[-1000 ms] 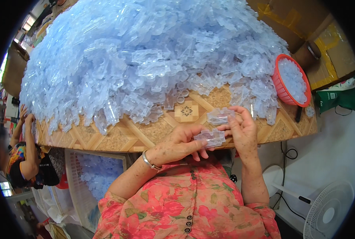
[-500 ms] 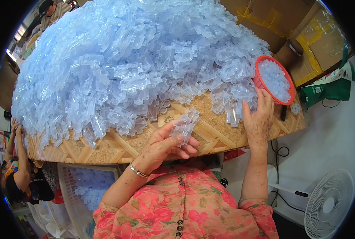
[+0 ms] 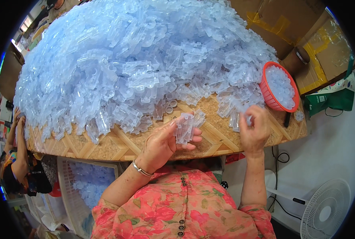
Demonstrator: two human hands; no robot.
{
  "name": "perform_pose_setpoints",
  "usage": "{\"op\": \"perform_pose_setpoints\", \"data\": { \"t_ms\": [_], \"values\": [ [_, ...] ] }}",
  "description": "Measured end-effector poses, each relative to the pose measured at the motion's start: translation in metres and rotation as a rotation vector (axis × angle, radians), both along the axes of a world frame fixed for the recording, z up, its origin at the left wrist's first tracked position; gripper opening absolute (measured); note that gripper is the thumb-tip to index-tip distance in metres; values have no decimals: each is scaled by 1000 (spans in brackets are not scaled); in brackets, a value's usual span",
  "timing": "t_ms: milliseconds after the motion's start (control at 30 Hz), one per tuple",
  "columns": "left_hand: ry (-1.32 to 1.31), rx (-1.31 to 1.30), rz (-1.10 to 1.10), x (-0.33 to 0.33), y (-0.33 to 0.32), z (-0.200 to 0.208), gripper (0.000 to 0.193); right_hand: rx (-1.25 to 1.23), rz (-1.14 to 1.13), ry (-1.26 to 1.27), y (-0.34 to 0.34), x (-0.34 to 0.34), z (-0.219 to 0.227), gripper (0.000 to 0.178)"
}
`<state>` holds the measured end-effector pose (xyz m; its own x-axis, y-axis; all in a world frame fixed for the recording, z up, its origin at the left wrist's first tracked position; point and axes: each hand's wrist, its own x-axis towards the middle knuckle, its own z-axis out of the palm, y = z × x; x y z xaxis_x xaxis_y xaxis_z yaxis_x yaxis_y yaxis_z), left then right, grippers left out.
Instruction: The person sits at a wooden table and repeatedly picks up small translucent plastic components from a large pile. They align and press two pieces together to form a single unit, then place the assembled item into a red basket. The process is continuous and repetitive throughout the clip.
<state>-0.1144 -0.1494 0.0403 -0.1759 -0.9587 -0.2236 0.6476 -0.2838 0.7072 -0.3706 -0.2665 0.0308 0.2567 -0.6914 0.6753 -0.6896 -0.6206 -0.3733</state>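
Observation:
A clear plastic moulded part (image 3: 184, 129) rests across the fingers of my left hand (image 3: 159, 143), which is closed round it above the table's near edge. A second clear piece (image 3: 199, 118) shows just beyond its upper end, touching or close to it. To the right, my right hand (image 3: 257, 133) is curled in a pinch, with a small translucent piece (image 3: 248, 120) at the fingertips; its exact shape is blurred. Beyond both hands rises a large heap of similar clear plastic parts (image 3: 105, 67). A few small clear rings (image 3: 170, 106) lie at the heap's foot.
A red basket (image 3: 269, 97) of small translucent pieces stands at the table's right, beside a black object (image 3: 287, 119). Below the table is a white crate (image 3: 68, 179) of plastic parts. A fan (image 3: 324, 213) stands lower right. Another person's hands (image 3: 19, 119) are at far left.
My right hand has gone from open beside the basket to a pinch on a small piece, lower and slightly left. My left hand has turned the plastic part more upright.

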Motion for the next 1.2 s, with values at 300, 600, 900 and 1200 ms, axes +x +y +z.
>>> {"op": "perform_pose_setpoints", "data": {
  "t_ms": [300, 600, 900, 1200],
  "values": [
    [135, -36, 48, 2, 4, -4, 62, 378, 297, 276, 42, 14, 30, 56],
    [145, -44, -1, 5, 11, -3, 60, 563, 412, 466, 5, 22, 51, 78],
    [118, -73, 2, 6, 13, -10, 59, 610, 463, -40, 41, 52, 52, 86],
    [27, -99, -34, 2, 15, 3, 56, 478, 559, -127, 55, 71, 20, 88]
  ]
}}
